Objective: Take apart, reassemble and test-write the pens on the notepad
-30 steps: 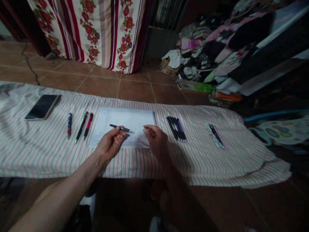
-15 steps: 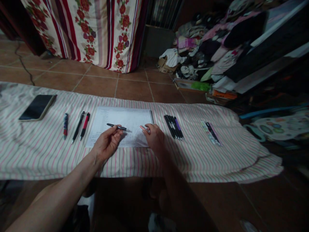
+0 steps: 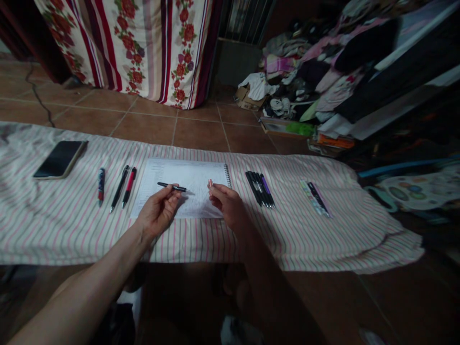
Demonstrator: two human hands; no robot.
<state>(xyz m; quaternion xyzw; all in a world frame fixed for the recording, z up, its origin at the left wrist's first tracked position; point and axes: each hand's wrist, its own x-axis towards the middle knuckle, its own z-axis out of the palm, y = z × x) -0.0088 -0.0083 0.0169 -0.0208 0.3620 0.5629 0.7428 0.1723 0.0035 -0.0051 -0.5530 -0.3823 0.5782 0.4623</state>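
Note:
My left hand [image 3: 158, 207] pinches a black pen [image 3: 168, 186] above the spiral notebook [image 3: 194, 168]. The pen lies nearly level, and a thin pale end sticks out at its right. Between the fingertips of my right hand [image 3: 230, 203] is a small pinkish, shiny piece [image 3: 210, 182], pointing up; it may be a pen part, but it is too small to tell. The two hands are apart, both over the printed page. Right of the notebook lies a row of several pens [image 3: 259, 189], mostly black, one of them purple.
Left of the notebook lie a red and black pen [image 3: 129, 187], a black pen [image 3: 119, 189] and a blue and red pen [image 3: 101, 187]. A phone [image 3: 60, 159] is farther left. Slim pens or packets [image 3: 316, 199] lie at right on the striped cloth [image 3: 287, 239].
My right hand has turned, so the small pinkish piece now points upward instead of slanting left. My left hand keeps its grip on the black pen. The view shifts slightly.

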